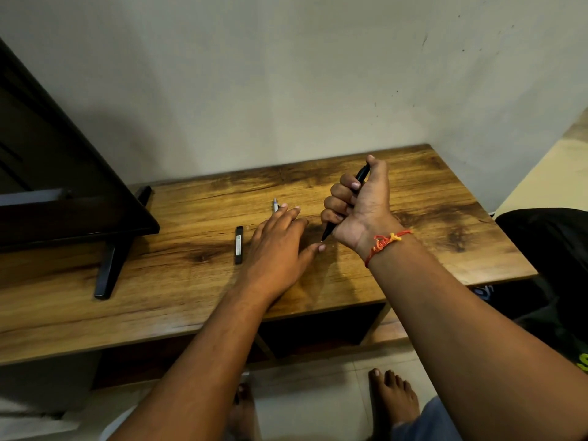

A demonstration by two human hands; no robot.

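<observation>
As the head camera looks down, the right grip (359, 205) is clenched around a black pen (362, 174), fist upright, the pen's tip pointing down just above the middle of the wooden bench (429, 218). Beside it the left grip (276, 249) is released, fingers spread low over the bench, fingertips at a pale pen (276, 205) nearer the back edge. A black pen cap (239, 245) lies just left of that hand. A television leg (109, 268) stands toward the left end.

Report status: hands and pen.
Right hand grips black pen, tip down. Left hand open, beside small white piece. Black labelled piece lies apart, untouched.
</observation>
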